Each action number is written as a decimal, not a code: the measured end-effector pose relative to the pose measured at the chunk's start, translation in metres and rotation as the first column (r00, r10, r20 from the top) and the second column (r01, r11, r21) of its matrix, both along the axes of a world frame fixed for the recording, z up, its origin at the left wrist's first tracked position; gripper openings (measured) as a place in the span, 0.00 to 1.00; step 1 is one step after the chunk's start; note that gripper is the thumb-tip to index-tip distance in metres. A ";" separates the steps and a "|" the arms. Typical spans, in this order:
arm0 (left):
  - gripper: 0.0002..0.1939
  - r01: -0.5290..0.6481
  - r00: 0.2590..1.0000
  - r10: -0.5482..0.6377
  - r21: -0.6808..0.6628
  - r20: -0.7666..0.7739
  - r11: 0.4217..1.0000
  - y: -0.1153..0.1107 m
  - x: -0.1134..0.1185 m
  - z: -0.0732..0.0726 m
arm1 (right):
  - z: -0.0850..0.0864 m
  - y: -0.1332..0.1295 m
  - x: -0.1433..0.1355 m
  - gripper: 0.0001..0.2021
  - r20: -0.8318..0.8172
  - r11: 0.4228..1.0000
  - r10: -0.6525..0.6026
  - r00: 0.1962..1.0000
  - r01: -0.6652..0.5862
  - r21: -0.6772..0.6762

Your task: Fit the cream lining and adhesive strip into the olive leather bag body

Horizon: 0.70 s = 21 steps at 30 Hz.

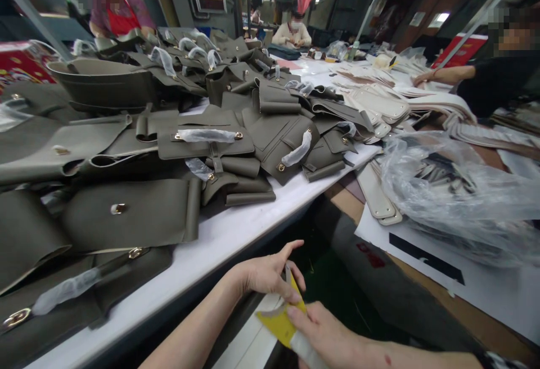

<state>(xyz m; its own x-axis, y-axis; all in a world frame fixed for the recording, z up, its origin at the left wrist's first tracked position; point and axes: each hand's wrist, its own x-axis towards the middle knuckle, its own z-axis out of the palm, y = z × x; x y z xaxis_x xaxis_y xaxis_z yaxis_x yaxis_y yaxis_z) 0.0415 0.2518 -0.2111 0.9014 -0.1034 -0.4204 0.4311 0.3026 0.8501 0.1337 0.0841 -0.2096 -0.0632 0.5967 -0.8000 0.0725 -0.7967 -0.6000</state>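
No writing is readable on the yellow tool (280,319) that the left hand (265,274) and right hand (327,338) pinch together just off the edge of the white table (236,228), heaped with olive leather pieces (211,144), in a crowded workshop where other people sit.

We cannot make out the yellow piece (280,319) fully — our hands cover much of it, and the white strip (304,352) runs off the bottom edge.
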 end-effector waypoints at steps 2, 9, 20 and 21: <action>0.67 -0.010 1.000 0.011 0.067 -0.007 0.998 -0.001 0.000 0.005 | -0.002 0.000 -0.012 0.31 -0.010 0.998 -0.047 0.999 0.048 0.027; 0.33 -0.316 0.945 0.326 0.205 -0.016 0.927 -0.011 -0.035 0.028 | 0.011 -0.035 -0.003 0.37 -0.151 0.977 -0.031 0.988 0.062 0.206; 0.29 -0.427 0.876 0.481 0.425 -0.024 0.799 -0.049 -0.070 0.031 | -0.027 0.005 0.003 0.34 -0.128 0.870 -0.441 0.888 0.458 0.180; 0.29 -0.427 0.879 0.478 0.427 -0.013 0.797 -0.049 -0.070 0.031 | -0.033 0.011 0.004 0.33 -0.173 0.874 -0.432 0.885 0.458 0.160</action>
<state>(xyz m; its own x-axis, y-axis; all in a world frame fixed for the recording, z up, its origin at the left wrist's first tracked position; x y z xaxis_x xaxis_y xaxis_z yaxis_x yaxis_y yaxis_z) -0.0286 0.2031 -0.1805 0.7461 0.5035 -0.4356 0.4314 0.1327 0.8923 0.1379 0.0947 -0.2421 0.1521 0.7259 -0.6708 -0.3502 -0.5950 -0.7234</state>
